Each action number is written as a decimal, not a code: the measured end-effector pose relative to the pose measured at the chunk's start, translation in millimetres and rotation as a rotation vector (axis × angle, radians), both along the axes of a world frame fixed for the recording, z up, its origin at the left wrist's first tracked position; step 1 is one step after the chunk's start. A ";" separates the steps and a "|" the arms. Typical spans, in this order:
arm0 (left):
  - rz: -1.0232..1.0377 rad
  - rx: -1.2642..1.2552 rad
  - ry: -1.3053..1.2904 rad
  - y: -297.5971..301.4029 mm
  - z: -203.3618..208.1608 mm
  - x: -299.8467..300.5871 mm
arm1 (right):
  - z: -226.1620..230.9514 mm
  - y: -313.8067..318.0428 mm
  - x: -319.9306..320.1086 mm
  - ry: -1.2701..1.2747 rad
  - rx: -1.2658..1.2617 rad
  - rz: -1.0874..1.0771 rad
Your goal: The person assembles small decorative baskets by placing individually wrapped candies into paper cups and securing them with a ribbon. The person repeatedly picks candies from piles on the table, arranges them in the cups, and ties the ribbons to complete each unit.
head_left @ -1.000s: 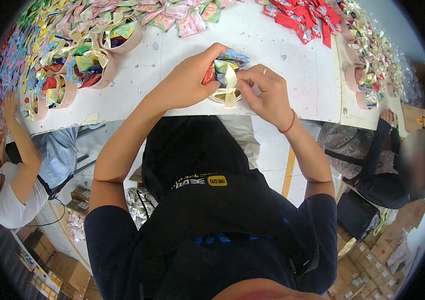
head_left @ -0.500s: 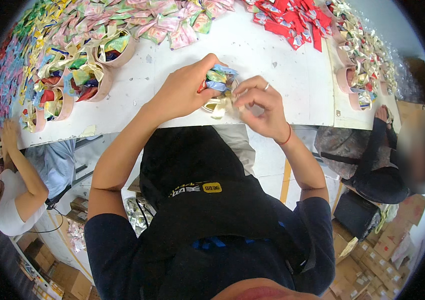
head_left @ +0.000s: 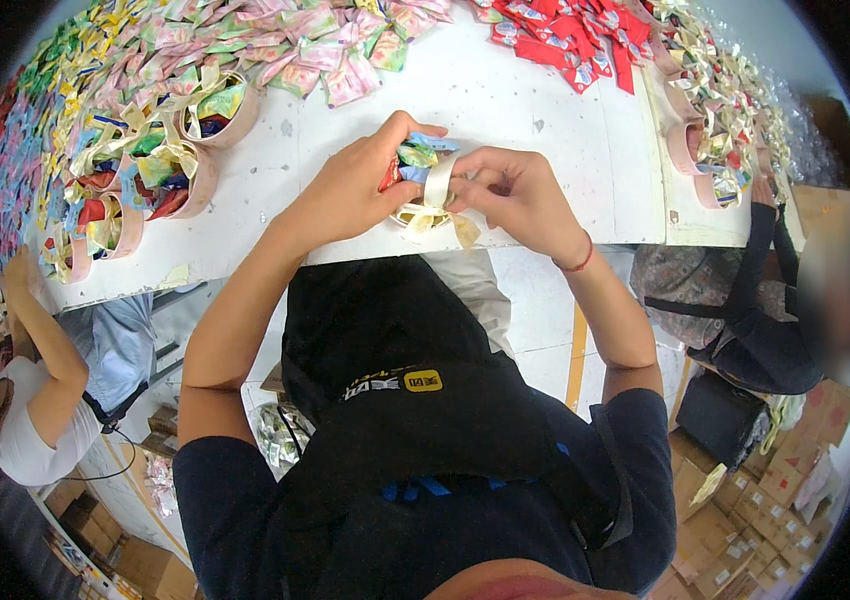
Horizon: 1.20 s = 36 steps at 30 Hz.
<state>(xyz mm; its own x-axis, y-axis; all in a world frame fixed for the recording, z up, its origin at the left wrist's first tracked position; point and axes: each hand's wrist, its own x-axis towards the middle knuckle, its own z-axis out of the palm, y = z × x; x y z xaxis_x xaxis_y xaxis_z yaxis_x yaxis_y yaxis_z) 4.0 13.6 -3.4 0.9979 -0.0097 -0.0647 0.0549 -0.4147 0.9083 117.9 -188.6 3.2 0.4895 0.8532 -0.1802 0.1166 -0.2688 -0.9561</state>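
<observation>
At the table's near edge, my left hand point(head_left: 345, 195) is closed around the side of a small container, mostly hidden by the hand, filled with wrapped packets point(head_left: 419, 155) in blue, green and red. A cream ribbon point(head_left: 439, 180) stands across its right side, with loops and a loose tail below. My right hand point(head_left: 523, 195) has its thumb and fingers pinched together on that ribbon. The hands are close together, facing each other across the container.
Round pink boxes point(head_left: 195, 185) with packets and ribbons stand at left. Heaps of pink packets point(head_left: 350, 80) and red packets point(head_left: 570, 45) lie at the back. More filled boxes point(head_left: 685, 150) are at right. Co-workers sit on both sides; cardboard boxes point(head_left: 745, 520) stand on the floor.
My right hand has moved left and inward, its fingers closing on the ribbon, which now stands up clearly. My left hand and the container have shifted slightly left.
</observation>
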 end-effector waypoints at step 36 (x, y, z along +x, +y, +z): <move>0.147 0.374 -0.152 -8.2 -4.0 3.1 | -13.4 6.4 -30.5 -0.662 0.358 -0.027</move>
<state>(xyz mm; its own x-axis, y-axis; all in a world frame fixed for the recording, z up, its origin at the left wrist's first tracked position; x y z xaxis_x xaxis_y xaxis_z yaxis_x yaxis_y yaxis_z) 7.1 5.4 -7.4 0.9854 0.1292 0.1108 0.0151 -0.7148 0.6991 87.4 -182.2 -10.2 0.4206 0.7906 0.4450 0.6954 0.0341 -0.7178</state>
